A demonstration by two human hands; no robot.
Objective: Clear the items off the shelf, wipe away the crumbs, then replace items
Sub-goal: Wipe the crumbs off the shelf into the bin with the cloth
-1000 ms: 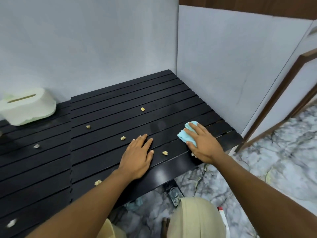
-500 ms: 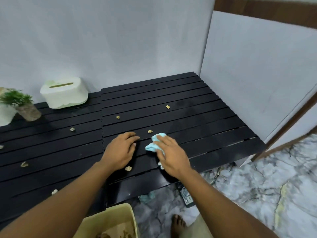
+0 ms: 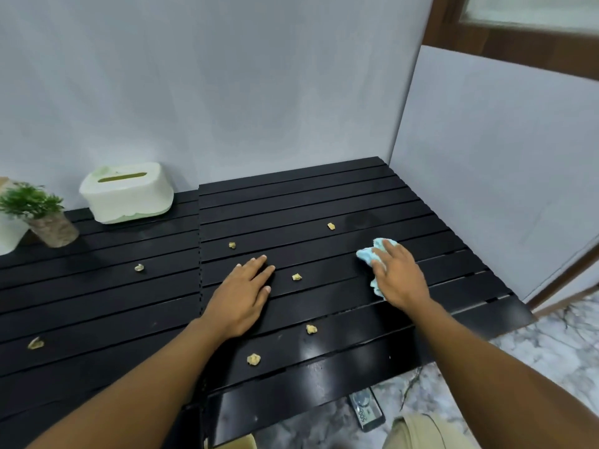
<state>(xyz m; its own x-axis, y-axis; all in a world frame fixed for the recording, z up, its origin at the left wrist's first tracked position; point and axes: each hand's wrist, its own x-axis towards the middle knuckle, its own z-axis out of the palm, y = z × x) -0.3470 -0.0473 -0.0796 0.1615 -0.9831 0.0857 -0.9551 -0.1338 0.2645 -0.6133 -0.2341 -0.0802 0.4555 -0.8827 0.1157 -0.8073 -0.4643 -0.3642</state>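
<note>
Pressing blue cloth (image 3: 368,254) onto shelf (image 3: 324,196), right half, with straight-fingered right hand (image 3: 400,278) | resting left hand (image 3: 241,291) flat near middle, fingers straight, holding nothing | counted 7 crumbs (image 3: 296,277) on slats | noted tissue box (image 3: 126,192), plant (image 3: 39,215) back-left

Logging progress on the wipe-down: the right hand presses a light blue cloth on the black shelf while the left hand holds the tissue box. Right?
Not quite. In the head view the left hand lies flat on the shelf, holding nothing; the tissue box stands apart, untouched.
</note>
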